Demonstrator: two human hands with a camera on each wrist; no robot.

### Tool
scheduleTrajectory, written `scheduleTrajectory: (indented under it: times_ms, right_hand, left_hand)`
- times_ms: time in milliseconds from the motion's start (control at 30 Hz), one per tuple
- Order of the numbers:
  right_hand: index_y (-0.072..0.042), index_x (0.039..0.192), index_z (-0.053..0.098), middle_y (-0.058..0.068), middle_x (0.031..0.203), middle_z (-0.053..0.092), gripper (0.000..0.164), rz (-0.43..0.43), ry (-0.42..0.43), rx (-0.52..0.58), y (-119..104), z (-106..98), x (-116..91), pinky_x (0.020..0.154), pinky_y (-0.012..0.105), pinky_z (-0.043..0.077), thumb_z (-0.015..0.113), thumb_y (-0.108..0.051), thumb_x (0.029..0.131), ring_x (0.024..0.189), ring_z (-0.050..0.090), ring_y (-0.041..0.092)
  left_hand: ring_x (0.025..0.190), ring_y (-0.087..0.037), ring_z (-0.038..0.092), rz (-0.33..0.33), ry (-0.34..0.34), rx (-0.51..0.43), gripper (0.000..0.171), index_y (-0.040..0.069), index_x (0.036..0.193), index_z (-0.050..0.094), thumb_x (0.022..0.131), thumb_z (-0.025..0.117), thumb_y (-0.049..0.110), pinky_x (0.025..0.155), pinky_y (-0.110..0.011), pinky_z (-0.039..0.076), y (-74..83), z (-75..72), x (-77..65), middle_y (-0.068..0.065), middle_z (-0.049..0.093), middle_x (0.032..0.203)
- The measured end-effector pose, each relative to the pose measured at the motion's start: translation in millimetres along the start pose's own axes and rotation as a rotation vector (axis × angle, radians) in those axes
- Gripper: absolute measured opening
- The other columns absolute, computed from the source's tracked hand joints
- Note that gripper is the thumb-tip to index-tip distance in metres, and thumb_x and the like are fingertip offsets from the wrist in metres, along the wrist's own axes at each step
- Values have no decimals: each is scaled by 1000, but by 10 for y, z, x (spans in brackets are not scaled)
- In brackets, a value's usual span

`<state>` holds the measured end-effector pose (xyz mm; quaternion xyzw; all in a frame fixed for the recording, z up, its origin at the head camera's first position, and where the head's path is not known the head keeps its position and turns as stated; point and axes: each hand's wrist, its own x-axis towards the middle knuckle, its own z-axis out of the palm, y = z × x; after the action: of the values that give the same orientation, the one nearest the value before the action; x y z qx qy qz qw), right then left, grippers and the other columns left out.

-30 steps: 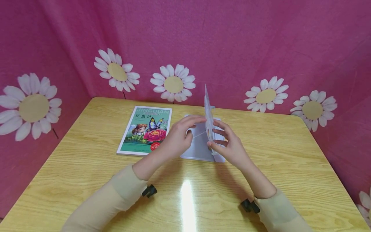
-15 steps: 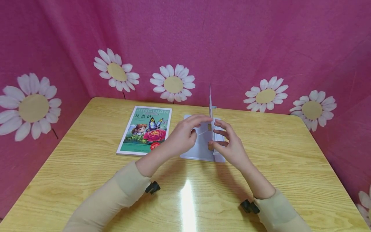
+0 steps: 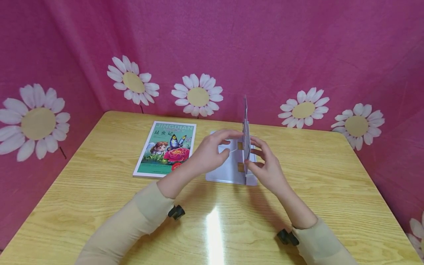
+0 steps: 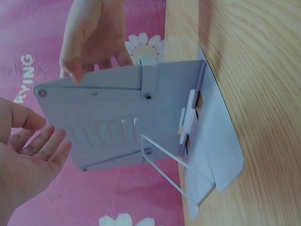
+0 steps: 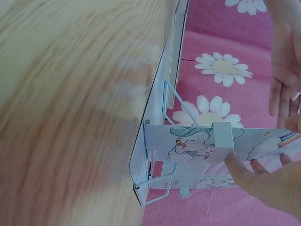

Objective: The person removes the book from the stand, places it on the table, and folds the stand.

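A folding metal book stand (image 3: 223, 173) stands on the table with its pale panel (image 4: 106, 108) raised nearly upright. A bent wire prop (image 4: 176, 165) joins the panel's plain back to the base. Unicorn and rainbow drawings cover the other face, where a page clip (image 5: 223, 135) crosses the edge. From the left, my left hand (image 3: 208, 154) reaches to the panel's back with long fingers, its thumb held apart. My right hand (image 3: 267, 171) holds the near edge, thumb over the rim and fingers against the printed face.
Left of the stand lies a green-covered children's book (image 3: 165, 147), partly behind my left forearm. The wooden table (image 3: 331, 191) ends at a pink curtain (image 3: 265, 55) with daisies. A bright reflection crosses the table's front middle.
The panel has swung from leaning left, through upright, to a slight lean right. My left hand has moved right along with it; my right hand has shifted only a little.
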<state>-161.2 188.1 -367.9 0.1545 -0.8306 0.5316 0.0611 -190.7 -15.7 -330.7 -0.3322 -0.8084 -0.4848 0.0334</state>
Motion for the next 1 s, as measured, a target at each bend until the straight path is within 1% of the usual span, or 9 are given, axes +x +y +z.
scheduleTrajectory:
  times_ms: [133,167,300,467,633,833,900,933,1000]
  right_hand:
    - [-15,143,36,14,140,43,65,5,15,9,11,-15,-12,86,48,51,61,2,85,120,51,36]
    - [-17,142,37,13,140,43,65,4,20,17,62,-17,-7,87,48,51,62,1,85,121,51,35]
    - [-14,142,36,13,141,43,64,7,33,33,76,-16,-14,89,48,49,61,3,86,122,50,35]
    - [-11,143,34,14,142,42,63,11,52,46,79,-26,-29,91,48,47,59,3,87,122,49,34]
    - [-13,144,33,14,142,41,63,6,62,43,99,-51,-46,91,44,48,59,1,88,121,50,34]
    - [-13,143,32,14,141,40,63,-8,63,65,123,-85,-64,86,25,49,57,4,89,121,49,34]
    - [-12,144,31,15,142,40,63,-8,60,75,124,-88,-69,84,21,49,56,5,88,121,48,35]
    - [-12,144,31,15,142,39,63,-8,58,78,122,-87,-72,84,23,49,55,6,88,121,48,35]
    - [-11,144,29,16,143,38,63,-7,55,80,113,-86,-77,86,30,50,54,6,89,121,47,35]
  left_hand:
    - [119,-17,53,-19,5,32,46,11,130,55,86,62,0,98,-28,45,-125,-26,20,-3,57,129]
    - [120,-16,53,-28,5,42,47,11,131,54,86,64,2,98,-28,45,-175,-31,25,-3,57,130]
    - [121,-16,51,-75,6,54,53,11,135,49,86,68,10,101,-33,43,-390,-48,37,-2,56,132]
    - [125,-17,46,-140,-16,96,64,16,141,42,84,72,18,104,-38,39,-573,-82,44,-1,50,137]
    - [129,-22,42,-179,-64,129,73,18,145,36,82,74,19,106,-40,37,-757,-66,77,-3,44,142]
    - [133,-22,38,-178,-142,209,77,15,146,34,81,75,20,109,-38,34,-985,-5,158,-3,38,147]
    - [133,-21,38,-190,-169,226,78,15,146,35,80,76,21,109,-38,33,-1038,5,173,-3,38,147]
    - [133,-22,38,-195,-184,235,78,14,145,35,79,77,21,109,-38,33,-1059,6,180,-4,39,147]
    - [132,-22,39,-207,-213,252,79,13,144,37,78,78,22,109,-37,33,-1096,6,189,-5,40,146]
